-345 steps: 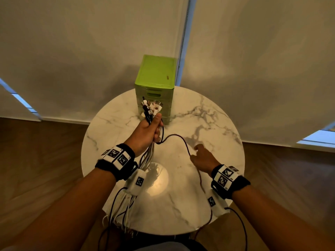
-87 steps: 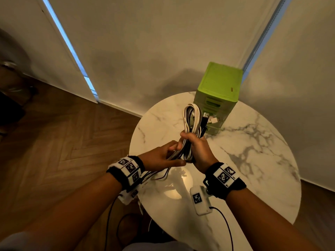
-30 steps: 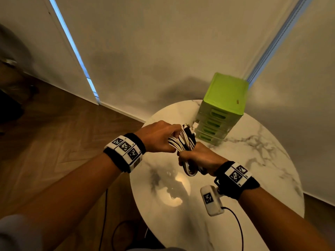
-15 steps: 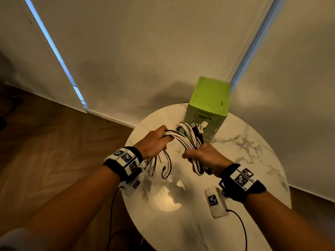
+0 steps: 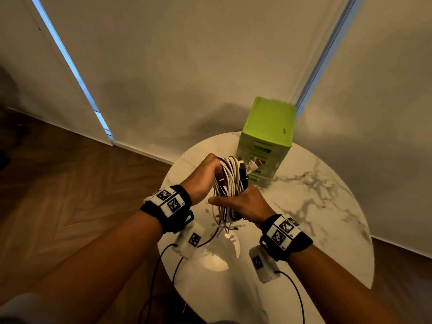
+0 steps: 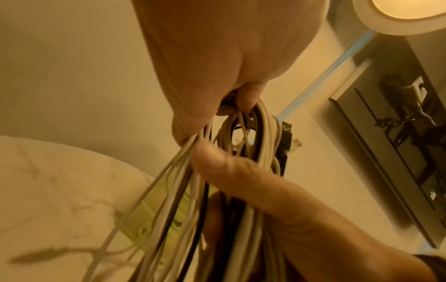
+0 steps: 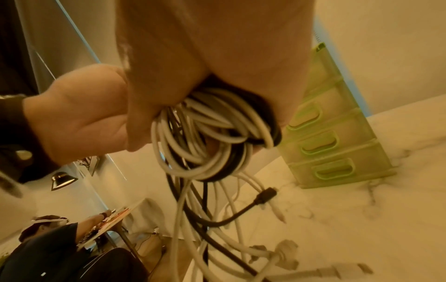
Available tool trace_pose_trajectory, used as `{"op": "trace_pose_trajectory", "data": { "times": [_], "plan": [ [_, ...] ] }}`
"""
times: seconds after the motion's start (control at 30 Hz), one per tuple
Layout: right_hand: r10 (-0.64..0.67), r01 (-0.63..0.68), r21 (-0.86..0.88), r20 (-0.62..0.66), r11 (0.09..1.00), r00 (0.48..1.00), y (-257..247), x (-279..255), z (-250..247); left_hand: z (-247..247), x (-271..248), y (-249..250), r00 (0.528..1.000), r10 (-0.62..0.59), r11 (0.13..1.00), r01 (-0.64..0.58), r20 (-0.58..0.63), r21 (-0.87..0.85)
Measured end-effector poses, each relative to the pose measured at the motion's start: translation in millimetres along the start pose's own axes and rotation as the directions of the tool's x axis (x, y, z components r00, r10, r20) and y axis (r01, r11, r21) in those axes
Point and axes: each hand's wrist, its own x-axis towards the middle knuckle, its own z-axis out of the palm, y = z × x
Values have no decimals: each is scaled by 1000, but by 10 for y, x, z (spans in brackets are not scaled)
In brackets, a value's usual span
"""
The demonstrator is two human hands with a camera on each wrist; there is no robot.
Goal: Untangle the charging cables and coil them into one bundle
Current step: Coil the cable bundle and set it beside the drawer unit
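The charging cables form a loose coil of mostly white cords with a few black ones, held upright in the air above the worktop between both hands. The left hand has its grip curled round the top of the loops, fingers hooked through the strands, as the left wrist view shows; the right hand has its grip clasped round the lower middle of the coil, thumb stretched across the front. Above the left grip several plug ends stick out, white and black, small and squared. Below the right grip the coil is uneven: free tails hang down, and a black connector and some white ends dangle close over the worktop surface; whether they touch it I cannot tell. The cords look smooth and round, rubbery, the white ones thicker. The worktop is a round slab of glossy white marble with grey veins, and it mirrors a lamp. Just beyond the grips, at the far edge, stands a green plastic drawer box, translucent, with slotted handles. To the right of the right grip the marble lies bare up to its curved rim; left of the left grip the rim is near, with wooden herringbone floor below.
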Motion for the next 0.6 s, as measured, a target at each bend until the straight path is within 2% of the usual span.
{"op": "trace_pose_trajectory", "data": {
  "times": [0.17, 0.33, 0.4, 0.5, 0.6],
  "plan": [
    [-29, 28, 45, 39, 999, 999, -72, 66, -53, 129, 43, 28, 995, -66, 962, 44, -73, -269],
    [-53, 51, 155, 9, 987, 999, -100, 69, -31, 238, 48, 89, 997, -60, 929, 35, -56, -368],
    [-51, 47, 196, 17, 980, 999, -119, 62, -49, 199, 80, 77, 999, -52, 940, 47, -7, -337],
    [-25, 18, 213, 33, 977, 999, -115, 42, -135, 88, 101, 73, 988, -30, 970, 64, 149, -234],
    [-18, 9, 295, 26, 955, 999, -108, 2, -208, 35, -8, 62, 962, 35, 989, 6, 272, -147]
  ]
}}
